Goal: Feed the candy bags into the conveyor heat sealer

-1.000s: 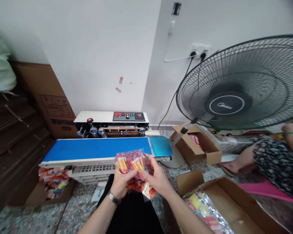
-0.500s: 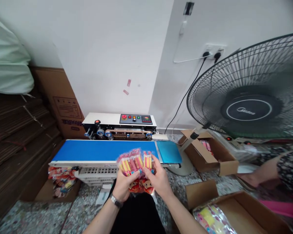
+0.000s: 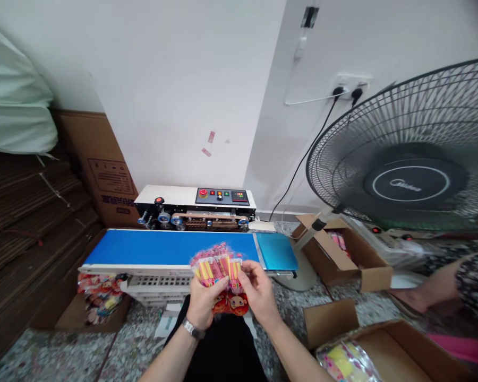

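My left hand (image 3: 201, 305), with a metal watch on its wrist, is closed around a fan of small clear packets (image 3: 207, 269) with yellow and pink sticks inside. Red-haired cartoon heads (image 3: 237, 303) show at their lower ends. At the right side of the fan, my right hand (image 3: 259, 295) has its thumb and curled fingers at the edge of one packet (image 3: 235, 271). Just beyond both hands lies the blue conveyor belt (image 3: 155, 248) of a sealing machine (image 3: 165, 194); the packets are held over its near edge.
A fan (image 3: 410, 183) stands at the right, near an open carton (image 3: 372, 278). Another carton (image 3: 414, 347) at lower right holds a clear bag (image 3: 348, 361). A box of printed packets (image 3: 101, 297) sits below the belt's left end. Another person's leg (image 3: 430, 289) is at far right.
The rightmost packet has shifted left and down against the others. My right hand's fingers have moved from behind it to its right edge; my left hand keeps its hold.
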A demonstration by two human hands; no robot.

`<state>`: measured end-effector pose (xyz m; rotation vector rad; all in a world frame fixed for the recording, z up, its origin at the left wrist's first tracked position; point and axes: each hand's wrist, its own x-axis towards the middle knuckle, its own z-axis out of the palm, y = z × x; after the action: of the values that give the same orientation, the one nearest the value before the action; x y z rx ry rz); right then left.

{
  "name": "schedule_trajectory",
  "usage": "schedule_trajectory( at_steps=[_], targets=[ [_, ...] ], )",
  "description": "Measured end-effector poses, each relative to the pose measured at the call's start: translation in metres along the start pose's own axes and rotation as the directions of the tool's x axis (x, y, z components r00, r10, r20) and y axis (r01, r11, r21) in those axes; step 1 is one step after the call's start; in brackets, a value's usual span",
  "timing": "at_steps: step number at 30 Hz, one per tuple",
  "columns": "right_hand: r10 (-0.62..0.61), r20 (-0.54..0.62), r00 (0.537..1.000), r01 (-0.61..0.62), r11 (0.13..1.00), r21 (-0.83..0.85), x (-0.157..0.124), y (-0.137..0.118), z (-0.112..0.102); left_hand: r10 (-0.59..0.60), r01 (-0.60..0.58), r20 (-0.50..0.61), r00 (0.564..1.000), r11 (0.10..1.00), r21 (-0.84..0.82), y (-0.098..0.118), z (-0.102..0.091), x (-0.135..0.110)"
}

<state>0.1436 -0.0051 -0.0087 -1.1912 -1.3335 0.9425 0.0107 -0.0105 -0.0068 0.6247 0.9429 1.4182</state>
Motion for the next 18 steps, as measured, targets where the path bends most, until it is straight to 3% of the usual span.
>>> schedule_trajectory(
  at_steps=[7,13,18],
  targets=[
    [-0.098,0.14,0.985,0.121,0.979,-0.163,0.013,-0.02,-0.009,0.077,-0.077,0.005,0.997,0.984,0.162,0.005,-0.004,0.001],
    [-0.166,0.389,0.906,0.307,0.891,-0.335,0.036,-0.053,-0.022,0.081,-0.085,0.028,0.996,0.976,0.198,0.016,-0.003,-0.001],
    [-0.16,0.412,0.897,0.333,0.858,-0.391,0.038,-0.056,-0.019,0.093,-0.092,0.005,0.996,0.981,0.17,0.015,-0.005,-0.001]
  ],
)
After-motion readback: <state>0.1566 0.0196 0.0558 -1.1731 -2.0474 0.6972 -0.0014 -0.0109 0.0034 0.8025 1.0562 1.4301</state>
